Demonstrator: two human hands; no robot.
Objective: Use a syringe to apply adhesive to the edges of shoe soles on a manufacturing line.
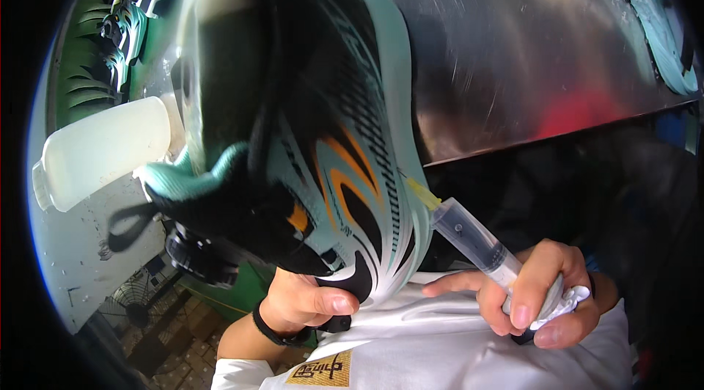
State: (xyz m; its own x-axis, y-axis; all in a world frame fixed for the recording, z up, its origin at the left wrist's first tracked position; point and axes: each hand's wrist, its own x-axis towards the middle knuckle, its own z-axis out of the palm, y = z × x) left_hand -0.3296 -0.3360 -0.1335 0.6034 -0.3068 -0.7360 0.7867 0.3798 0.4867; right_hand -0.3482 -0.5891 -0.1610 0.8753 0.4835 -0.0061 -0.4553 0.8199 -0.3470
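Observation:
A running shoe (345, 118) in teal, black and white with orange stripes is held up close, covering much of the middle of the view. My left hand (312, 302) grips it at its lower end, the thumb showing and the other fingers hidden behind. In my right hand (543, 291) is a clear syringe (473, 232), fingers closed around the plunger end and the index finger stretched out. Its yellow needle tip (423, 193) meets the edge between the shoe's upper and the pale teal sole. A crumpled white tissue (561, 309) is tucked in the same hand.
A translucent plastic bottle (110, 148) lies left of the shoe. Behind stretches a shiny metal tabletop (499, 38), with teal material (645, 16) at its far right. Several similar shoes (128, 23) stand on a green surface at upper left. A fan (136, 302) shows at lower left.

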